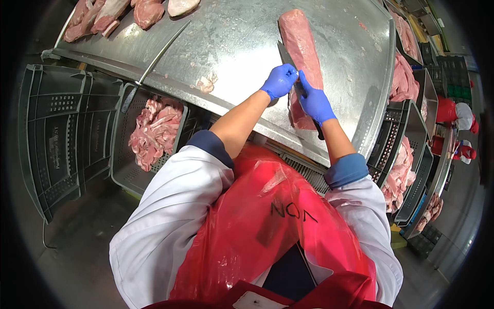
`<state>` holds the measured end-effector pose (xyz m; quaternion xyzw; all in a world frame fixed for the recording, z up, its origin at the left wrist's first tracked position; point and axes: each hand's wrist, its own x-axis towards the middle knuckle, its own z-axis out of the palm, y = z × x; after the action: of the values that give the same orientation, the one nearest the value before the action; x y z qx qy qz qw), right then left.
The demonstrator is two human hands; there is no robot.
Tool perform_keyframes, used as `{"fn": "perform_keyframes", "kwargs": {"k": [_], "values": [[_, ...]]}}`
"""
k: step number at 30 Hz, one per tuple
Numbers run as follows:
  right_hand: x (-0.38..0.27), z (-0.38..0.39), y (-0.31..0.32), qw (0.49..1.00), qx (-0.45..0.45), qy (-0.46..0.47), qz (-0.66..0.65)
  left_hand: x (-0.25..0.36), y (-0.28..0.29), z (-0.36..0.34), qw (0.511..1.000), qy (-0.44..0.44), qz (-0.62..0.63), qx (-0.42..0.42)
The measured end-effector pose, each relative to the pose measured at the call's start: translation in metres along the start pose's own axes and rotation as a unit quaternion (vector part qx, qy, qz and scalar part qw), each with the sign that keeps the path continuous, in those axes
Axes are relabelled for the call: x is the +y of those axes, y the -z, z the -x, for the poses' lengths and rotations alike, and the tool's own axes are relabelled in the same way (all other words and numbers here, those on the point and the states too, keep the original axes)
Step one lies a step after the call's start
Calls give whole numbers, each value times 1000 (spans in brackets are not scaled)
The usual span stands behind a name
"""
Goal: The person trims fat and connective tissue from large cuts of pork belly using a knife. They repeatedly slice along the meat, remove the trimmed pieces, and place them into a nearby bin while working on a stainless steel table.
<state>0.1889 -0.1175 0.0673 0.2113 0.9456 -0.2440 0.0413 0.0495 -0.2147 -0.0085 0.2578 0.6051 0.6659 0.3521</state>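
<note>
A long, pale pink loin of meat point(298, 38) lies lengthwise on the steel table point(231, 56). My right hand point(316, 104), in a blue glove, is closed round a knife point(284, 53) over the loin's near half. The blade points away along the loin's left side, and the dark handle end shows below my wrist. Close to its left, my gloved left hand point(279, 82) is closed in a pinch beside the blade. Whatever its fingers hold, if anything, is too small to make out.
Several meat cuts point(105, 18) lie at the table's far left. A thin metal rod with a handle point(159, 55) crosses the left edge. Below stands a grey crate of trimmings point(117, 154). Stacked crates of meat point(399, 149) line the right; people in red and white point(458, 114) are beyond.
</note>
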Motion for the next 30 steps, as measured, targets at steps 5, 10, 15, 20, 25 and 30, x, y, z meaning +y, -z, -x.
{"fn": "perform_keyframes", "kwargs": {"k": [5,10,15,20,25,30], "values": [[-24,110,31,981,-156,-92,64,5,29,-12,993,5,71,95],[-13,128,71,984,7,-148,-100,16,43,15,942,-80,-303,117],[-8,68,37,990,93,-62,-88,15,5,35,756,-67,-642,-105],[-19,2,-16,996,81,-36,-27,31,20,39,718,-71,-681,-125],[-5,-6,-31,993,96,-50,-36,10,13,42,707,-132,-695,-25],[-9,-10,-32,996,90,-28,-11,26,21,27,661,-69,-732,-153]]}}
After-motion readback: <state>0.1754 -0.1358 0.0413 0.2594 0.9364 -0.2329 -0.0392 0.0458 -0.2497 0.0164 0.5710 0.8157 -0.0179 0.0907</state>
